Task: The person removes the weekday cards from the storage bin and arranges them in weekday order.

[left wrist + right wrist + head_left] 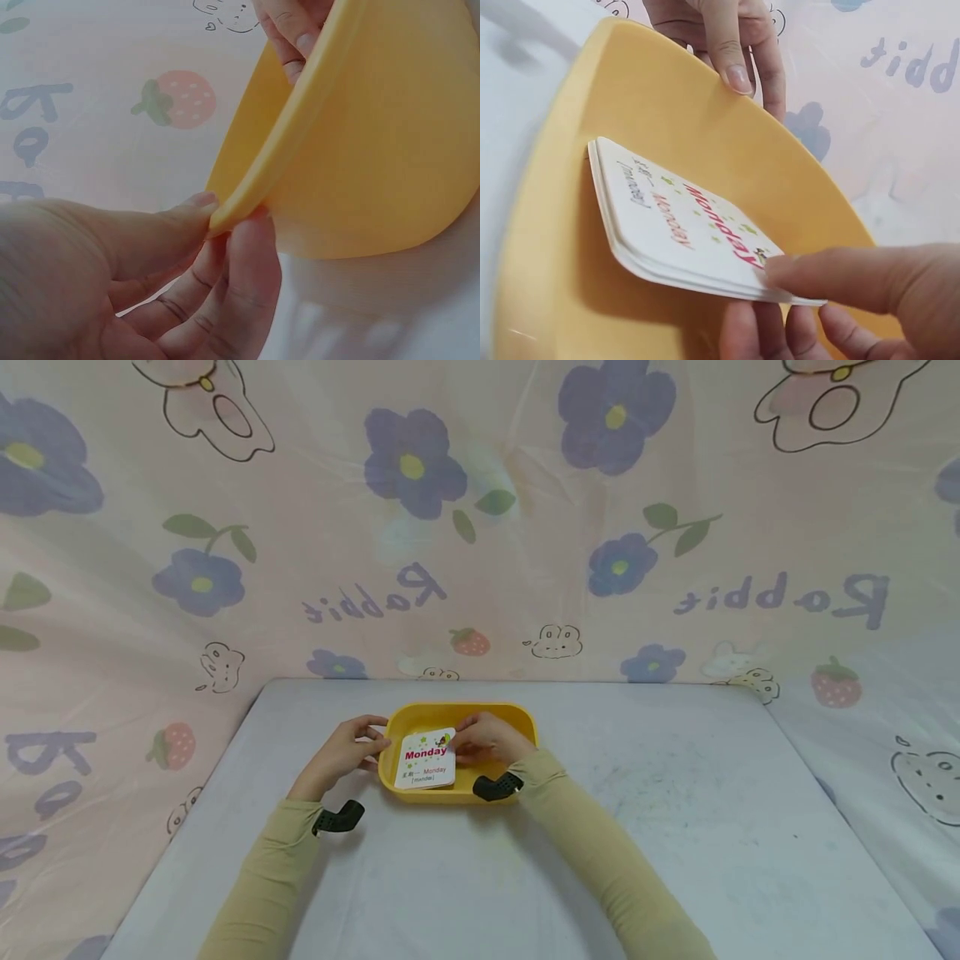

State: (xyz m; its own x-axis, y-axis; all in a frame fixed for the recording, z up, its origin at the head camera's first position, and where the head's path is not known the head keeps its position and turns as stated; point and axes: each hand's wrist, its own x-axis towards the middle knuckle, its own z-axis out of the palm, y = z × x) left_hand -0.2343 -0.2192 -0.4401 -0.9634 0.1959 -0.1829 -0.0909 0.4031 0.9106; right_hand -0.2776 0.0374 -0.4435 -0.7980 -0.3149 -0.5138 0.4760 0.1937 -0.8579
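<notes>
A yellow plastic tray [517, 716] with raised sides stands near the far edge of the table. My left hand [347, 753] pinches the rim at its left end; the left wrist view shows thumb and fingertips on either side of that rim [281, 142]. Inside the tray my right hand [491, 739] holds a small stack of white flashcards [671, 225] by one edge, thumb on top and fingers underneath. The top card reads "Monday" in red, with smaller print below. In the right wrist view the stack is tilted, its held edge raised off the tray floor.
A white-covered table [675, 827] spreads around the tray, with faint dark smudges to the right. Behind it hangs a curtain [517, 552] printed with flowers, rabbits and strawberries. Each wrist carries a black camera mount [341, 817].
</notes>
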